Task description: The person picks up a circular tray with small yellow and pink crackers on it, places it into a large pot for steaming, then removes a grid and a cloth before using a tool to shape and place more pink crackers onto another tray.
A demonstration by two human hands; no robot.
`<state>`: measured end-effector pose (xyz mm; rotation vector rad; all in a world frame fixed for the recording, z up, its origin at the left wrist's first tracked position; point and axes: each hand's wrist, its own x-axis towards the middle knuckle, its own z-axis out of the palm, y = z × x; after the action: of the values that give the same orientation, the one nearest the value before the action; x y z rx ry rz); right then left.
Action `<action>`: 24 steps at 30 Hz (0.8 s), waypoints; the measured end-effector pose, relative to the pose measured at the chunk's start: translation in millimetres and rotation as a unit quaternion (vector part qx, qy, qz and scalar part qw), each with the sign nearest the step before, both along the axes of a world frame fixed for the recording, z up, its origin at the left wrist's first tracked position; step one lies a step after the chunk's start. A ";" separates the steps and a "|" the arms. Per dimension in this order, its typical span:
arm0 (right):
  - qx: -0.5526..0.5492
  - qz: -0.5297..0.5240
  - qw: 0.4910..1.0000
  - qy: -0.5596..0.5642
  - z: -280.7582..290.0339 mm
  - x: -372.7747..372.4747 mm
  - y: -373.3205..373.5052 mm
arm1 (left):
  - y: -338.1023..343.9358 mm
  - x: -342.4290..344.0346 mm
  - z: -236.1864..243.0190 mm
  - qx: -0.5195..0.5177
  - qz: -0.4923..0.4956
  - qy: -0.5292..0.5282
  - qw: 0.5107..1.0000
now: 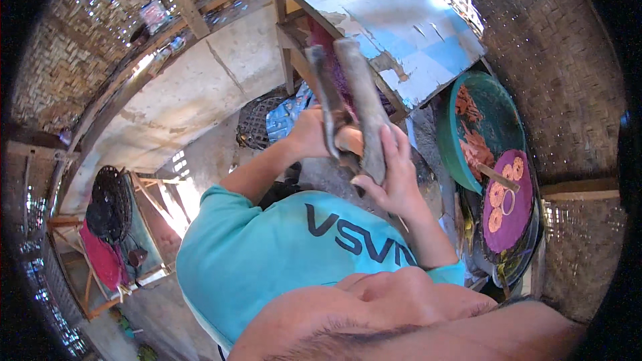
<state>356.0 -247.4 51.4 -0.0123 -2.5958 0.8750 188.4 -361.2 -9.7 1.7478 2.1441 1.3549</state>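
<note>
Right hand: your right hand [394, 174] is clenched around one long grey wooden press handle [361, 103].
Left hand: your left hand [309, 135] grips the other handle; squeeze evenly.
Press: raised before the peeling blue-white table [408, 33].

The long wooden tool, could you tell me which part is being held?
Both hands, left and right, grip the wooden tool at its lower end.

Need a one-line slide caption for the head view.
Both hands, left hand and right hand, grip a long wooden tool beside a green basin and purple tray.
</note>
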 end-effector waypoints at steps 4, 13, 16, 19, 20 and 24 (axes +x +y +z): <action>-0.511 0.146 0.846 0.037 -47.6 -70.5 16.4 | -53.3 -60.9 -40.8 0.042 0.094 0.013 0.995; -0.773 -0.260 0.565 -0.124 -283.8 -159.4 37.6 | -207.9 -151.1 -42.2 0.231 0.154 -0.410 0.869; -0.835 -0.274 0.464 -0.113 -313.8 -178.5 24.8 | -221.8 -166.2 -38.8 0.256 0.139 -0.448 0.845; -0.836 -0.324 0.436 -0.077 -315.8 -193.2 19.0 | -216.4 -180.9 -36.1 0.253 0.121 -0.470 0.837; -0.837 -0.326 0.434 -0.063 -315.6 -196.3 18.7 | -215.1 -184.7 -35.4 0.252 0.118 -0.475 0.835; -0.846 -0.333 0.417 0.006 -313.5 -208.7 21.0 | -231.1 -223.5 -70.0 0.252 0.183 -0.493 0.812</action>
<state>147.3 -226.4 -262.1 -1.3438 -0.3365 2.3875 -35.1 -592.3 -79.8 0.3584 1.5631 2.3569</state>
